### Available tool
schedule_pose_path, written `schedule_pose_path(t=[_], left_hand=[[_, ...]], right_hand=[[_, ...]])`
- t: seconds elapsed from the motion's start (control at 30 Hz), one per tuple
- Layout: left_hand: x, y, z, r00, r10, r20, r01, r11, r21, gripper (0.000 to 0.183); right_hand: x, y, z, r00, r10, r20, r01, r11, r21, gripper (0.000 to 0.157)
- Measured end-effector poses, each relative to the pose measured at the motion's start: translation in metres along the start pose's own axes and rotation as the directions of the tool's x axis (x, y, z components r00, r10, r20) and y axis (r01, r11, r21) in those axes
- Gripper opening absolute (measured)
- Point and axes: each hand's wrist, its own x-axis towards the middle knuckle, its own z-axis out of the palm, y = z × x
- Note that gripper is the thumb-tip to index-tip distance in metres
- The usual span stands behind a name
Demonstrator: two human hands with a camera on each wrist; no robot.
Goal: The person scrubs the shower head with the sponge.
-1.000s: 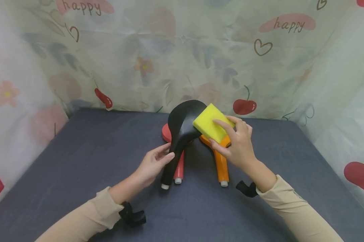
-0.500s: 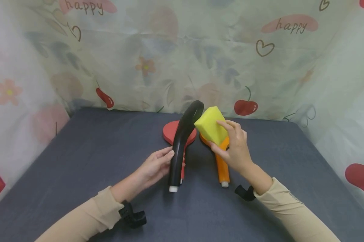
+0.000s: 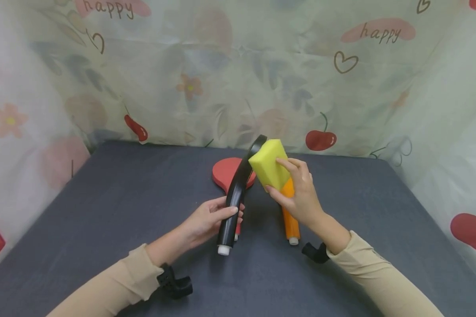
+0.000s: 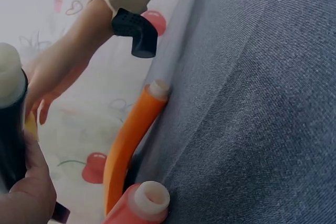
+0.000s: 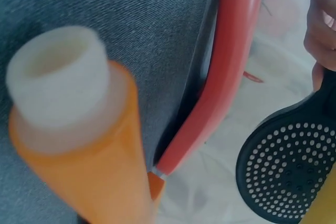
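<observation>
left hand (image 3: 206, 220): fingers clamped on the black shower head (image 3: 236, 189), above the worktop (image 3: 143, 198); right hand (image 3: 304, 198): fingers pinching the yellow sponge (image 3: 270, 163) at the former's far end. wiping appears under way; whether the red shower head (image 3: 225, 171) and orange shower head (image 3: 291, 220) await it is unclear.

Black shower head (image 3: 236, 187): far end partly covered from where I stand; spray face cropped by the right wrist view's edge and overlapped by the sponge.
Yellow sponge (image 3: 269, 165), beside the black shower head's far end: contact unclear; a mere sliver in the left wrist view.
Red shower head (image 3: 226, 171), behind the black shower head: handle largely hidden.
Orange shower head (image 3: 291, 222), right of the black shower head: head obscured by sponge and right hand (image 3: 303, 196); near end blurred in the right wrist view.
Left hand (image 3: 208, 220), on the black shower head: cropped in both wrist views.
</observation>
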Motion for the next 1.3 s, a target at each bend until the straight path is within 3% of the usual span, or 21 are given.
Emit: schedule_pose_path(t=[0.2, 0.37, 0.53, 0.67, 0.93, 1.1, 1.3], left_hand=[[0.001, -0.001, 0.004, 0.998, -0.05, 0.03, 0.049, 0.999, 0.01, 0.063], [0.002, -0.002, 0.005, 0.996, -0.073, 0.043, 0.069, 0.993, 0.092, 0.062], [0.001, -0.003, 0.006, 0.999, -0.052, 0.013, 0.049, 0.985, 0.167, 0.059], [0.002, -0.005, 0.01, 0.999, -0.046, -0.025, 0.051, 0.974, 0.22, 0.067], [0.002, -0.007, 0.012, 0.999, -0.024, 0.031, 0.019, 0.986, 0.164, 0.074], [0.001, -0.007, 0.011, 0.995, -0.056, 0.081, 0.045, 0.99, 0.135, 0.079], [0.0, -0.009, 0.01, 0.995, -0.075, 0.071, 0.065, 0.99, 0.125, 0.076]], right_hand=[[0.002, -0.004, 0.004, 1.0, -0.012, 0.023, 0.012, 1.0, -0.002, 0.064], [0.003, -0.006, 0.007, 0.998, -0.054, 0.04, 0.054, 0.999, -0.001, 0.064], [0.003, -0.008, 0.009, 0.996, -0.079, 0.045, 0.08, 0.997, -0.021, 0.065], [0.003, -0.01, 0.012, 0.99, -0.124, 0.065, 0.129, 0.989, -0.07, 0.066], [0.002, -0.016, 0.016, 0.979, -0.186, 0.089, 0.196, 0.972, -0.132, 0.063], [0.003, -0.016, 0.018, 0.969, -0.229, 0.094, 0.241, 0.958, -0.153, 0.061], [0.004, -0.014, 0.02, 0.965, -0.245, 0.098, 0.259, 0.95, -0.174, 0.06]])
